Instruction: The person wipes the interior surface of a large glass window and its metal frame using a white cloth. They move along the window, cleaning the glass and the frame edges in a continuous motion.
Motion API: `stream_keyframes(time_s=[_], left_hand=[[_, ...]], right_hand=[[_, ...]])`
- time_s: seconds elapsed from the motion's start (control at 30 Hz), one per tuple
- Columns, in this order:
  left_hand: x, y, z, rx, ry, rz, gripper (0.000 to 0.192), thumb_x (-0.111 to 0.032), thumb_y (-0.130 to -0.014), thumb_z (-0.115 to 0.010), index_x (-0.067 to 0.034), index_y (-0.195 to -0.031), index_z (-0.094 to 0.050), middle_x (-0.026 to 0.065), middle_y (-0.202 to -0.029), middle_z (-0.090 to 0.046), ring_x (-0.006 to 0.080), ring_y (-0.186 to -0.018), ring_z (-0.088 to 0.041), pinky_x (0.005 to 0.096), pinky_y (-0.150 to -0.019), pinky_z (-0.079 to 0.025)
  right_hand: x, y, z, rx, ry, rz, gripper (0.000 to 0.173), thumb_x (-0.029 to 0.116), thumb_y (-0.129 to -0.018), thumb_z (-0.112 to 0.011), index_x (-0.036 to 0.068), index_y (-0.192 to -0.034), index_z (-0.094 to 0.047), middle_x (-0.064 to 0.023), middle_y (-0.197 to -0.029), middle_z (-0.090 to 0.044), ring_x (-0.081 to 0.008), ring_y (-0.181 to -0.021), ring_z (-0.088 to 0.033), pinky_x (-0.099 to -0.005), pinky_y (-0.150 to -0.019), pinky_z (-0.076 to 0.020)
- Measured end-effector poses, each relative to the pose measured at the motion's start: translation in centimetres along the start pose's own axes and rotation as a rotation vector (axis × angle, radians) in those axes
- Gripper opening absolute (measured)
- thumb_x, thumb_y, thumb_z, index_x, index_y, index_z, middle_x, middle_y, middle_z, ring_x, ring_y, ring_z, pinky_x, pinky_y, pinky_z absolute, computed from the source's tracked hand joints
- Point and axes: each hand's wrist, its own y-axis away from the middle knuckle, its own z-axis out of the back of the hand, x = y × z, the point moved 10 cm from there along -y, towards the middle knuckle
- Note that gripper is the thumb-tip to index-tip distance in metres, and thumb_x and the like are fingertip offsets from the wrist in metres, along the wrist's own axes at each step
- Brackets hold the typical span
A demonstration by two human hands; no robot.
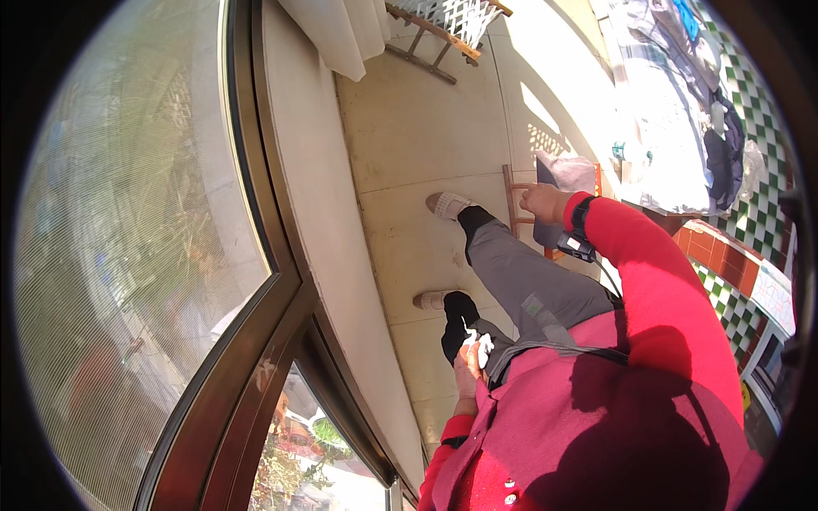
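My left hand (470, 362) is low beside my grey trouser leg. Its fingers are closed around a crumpled white tissue or cloth (484, 348). My right hand (542, 202), with a black strap on its wrist, hangs over a small wooden stool (509, 198). Its fingers look half bent, and whether anything is in them is hidden. On the stool lies cloth, pale pink (569, 171) on one side and dark (547, 234) on the other, partly behind the hand. A black cabled device (575, 246) hangs at the right forearm.
A window in a brown metal frame (255, 364) runs along the left above a white sill wall (313, 160). A folding seat with white webbing (447, 22) and a white curtain (348, 38) are at the top. Clothes (664, 128) are piled at the right by checkered tiles (754, 96).
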Motion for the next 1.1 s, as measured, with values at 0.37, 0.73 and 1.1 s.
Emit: stream_keyframes(time_s=[0.37, 0.73, 1.1], left_hand=[[1.6, 0.7, -0.4, 0.268, -1.026, -0.590, 0.067, -0.010, -0.072, -0.068, -0.014, -0.138, -0.054, 0.0190, -0.132, -0.055, 0.0390, -0.113, -0.051, 0.0482, -0.101, -0.038], [-0.7, 1.9, -1.4, 0.230, -1.122, -0.629, 0.068, -0.002, -0.067, -0.070, -0.015, -0.133, -0.059, 0.0141, -0.130, -0.057, 0.0385, -0.107, -0.053, 0.0467, -0.095, -0.043], [-0.3, 1.6, -0.7, 0.223, -1.085, -0.598, 0.065, -0.003, -0.068, -0.070, -0.015, -0.131, -0.061, 0.0129, -0.125, -0.060, 0.0354, -0.101, -0.057, 0.0445, -0.090, -0.044]], right_hand=[[-1.8, -1.1, -12.3, 0.017, 0.544, 0.120, 0.035, 0.025, -0.084, -0.064, 0.011, -0.115, -0.069, -0.0037, -0.121, -0.065, -0.0204, -0.128, -0.051, -0.0451, -0.118, -0.0241], [-7.7, -5.9, -17.5, 0.413, 0.619, 0.148, 0.011, 0.021, -0.082, -0.068, 0.016, -0.083, -0.078, 0.0029, -0.081, -0.074, -0.0197, -0.083, -0.070, -0.0362, -0.079, -0.0483], [7.7, -4.0, -26.6, 0.295, 0.483, 0.566, 0.013, 0.025, -0.077, -0.066, 0.019, -0.078, -0.077, 0.0005, -0.079, -0.074, -0.0211, -0.076, -0.071, -0.0398, -0.075, -0.0496]])
